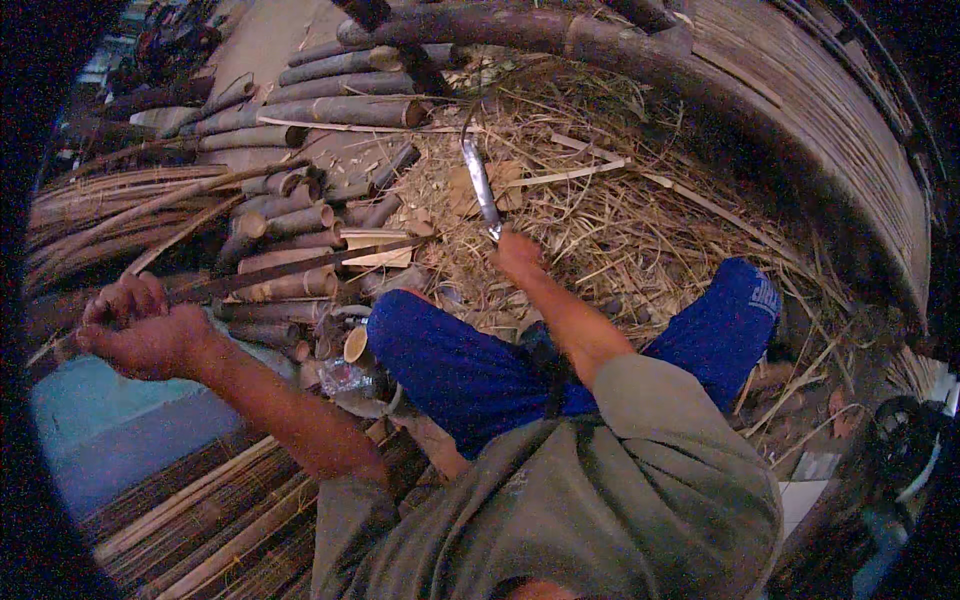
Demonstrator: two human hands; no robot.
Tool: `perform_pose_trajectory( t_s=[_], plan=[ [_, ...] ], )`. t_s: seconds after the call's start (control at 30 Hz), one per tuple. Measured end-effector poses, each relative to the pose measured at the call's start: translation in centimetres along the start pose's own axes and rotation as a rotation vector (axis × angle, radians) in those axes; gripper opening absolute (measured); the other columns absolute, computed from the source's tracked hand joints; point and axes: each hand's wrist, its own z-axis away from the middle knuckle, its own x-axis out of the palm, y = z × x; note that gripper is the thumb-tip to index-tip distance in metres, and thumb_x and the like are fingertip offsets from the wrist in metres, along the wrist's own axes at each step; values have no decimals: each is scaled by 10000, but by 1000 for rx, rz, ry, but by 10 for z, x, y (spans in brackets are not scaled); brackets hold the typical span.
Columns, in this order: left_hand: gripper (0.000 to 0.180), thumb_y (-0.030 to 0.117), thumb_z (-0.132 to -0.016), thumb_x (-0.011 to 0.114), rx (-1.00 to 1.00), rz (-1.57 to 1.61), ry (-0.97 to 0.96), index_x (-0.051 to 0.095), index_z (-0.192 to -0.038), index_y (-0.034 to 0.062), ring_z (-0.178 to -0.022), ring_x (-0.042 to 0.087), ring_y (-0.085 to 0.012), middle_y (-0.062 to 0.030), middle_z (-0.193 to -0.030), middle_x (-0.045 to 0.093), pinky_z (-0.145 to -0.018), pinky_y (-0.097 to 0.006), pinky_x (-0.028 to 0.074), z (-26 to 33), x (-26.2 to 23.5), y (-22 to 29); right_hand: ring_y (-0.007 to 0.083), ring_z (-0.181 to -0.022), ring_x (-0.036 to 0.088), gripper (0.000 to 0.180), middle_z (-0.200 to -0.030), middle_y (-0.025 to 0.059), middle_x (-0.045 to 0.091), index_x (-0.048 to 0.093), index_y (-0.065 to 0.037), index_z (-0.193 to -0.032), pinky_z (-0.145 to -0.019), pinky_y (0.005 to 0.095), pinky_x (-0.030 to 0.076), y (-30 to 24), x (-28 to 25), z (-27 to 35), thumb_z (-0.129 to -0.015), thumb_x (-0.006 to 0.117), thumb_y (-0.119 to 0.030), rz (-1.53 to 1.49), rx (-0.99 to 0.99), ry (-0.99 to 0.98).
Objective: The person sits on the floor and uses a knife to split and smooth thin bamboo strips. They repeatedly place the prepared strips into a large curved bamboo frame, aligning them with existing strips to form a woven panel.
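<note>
My right hand [517, 252], just above the middle of the frame, has its fingers closed around the handle of a curved knife [480, 180], whose bright blade rises from the fist toward the upper middle and hooks leftward at its tip. My left hand [140, 330], at the middle left, has its fingers curled shut around a long thin bamboo strip [290, 268]; the strip runs from the fist rightward and slightly upward, ending near the pale split pieces left of the knife hand, well apart from the blade. Under and behind the strip I see a heap of short cut bamboo sections [290, 225] lying with their round ends toward me, and beyond them, in the upper left, longer bamboo poles [330, 95] laid side by side. The knife stands over a bed of dry straw and shavings [600, 210] that fills the upper middle and right of the frame. Below the right forearm I see my knees in blue trousers [470, 370], and at the bottom my grey-green shirt [600, 500]. Bundles of thin bamboo slats [200, 530] lie in the lower left, and a curved wall of slats [830, 130] sweeps along the upper right.
</note>
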Motion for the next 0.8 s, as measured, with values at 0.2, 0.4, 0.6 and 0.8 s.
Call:
perform_pose_trajectory(
  t_s=[0.2, 0.4, 0.6, 0.8],
  plan=[
    [436, 510, -964, 474, -36, -1, -122, 430, -736, 142, -468, 226, -106, 24, -588, 298, -429, -267, 175, -3, -22, 2, 437, -921, 657, 867, -990, 252, 676, 233, -75, -1491, -832, 534, 508, 5, -31, 44, -812, 678, -379, -173, -112, 166],
    [448, 512, -940, 526, 91, -94, 74, 477, -774, 99, -465, 258, -112, 14, -585, 340, -435, -274, 191, 11, -19, 5, 389, -873, 653, 669, -1029, 233, 653, 368, -39, -1432, -830, 465, 508, 21, -53, 53, -889, 566, -376, -444, -80, 261],
    [522, 572, -917, 539, 107, -144, 97, 478, -743, 84, -471, 295, -115, -2, -586, 367, -435, -272, 205, 16, -24, 9, 221, -630, 633, 599, -1043, 167, 618, 376, -16, -1390, -542, 357, 515, 53, -55, 65, -932, 570, -349, -954, -35, 179],
    [571, 603, -928, 504, 116, -112, 33, 453, -700, 83, -469, 314, -132, -17, -566, 358, -433, -268, 236, 22, -15, 14, 214, -563, 627, 994, -1084, 173, 610, 110, -76, -1533, -432, 344, 504, 93, -42, 107, -809, 761, -276, -929, 117, -6]
  ],
)
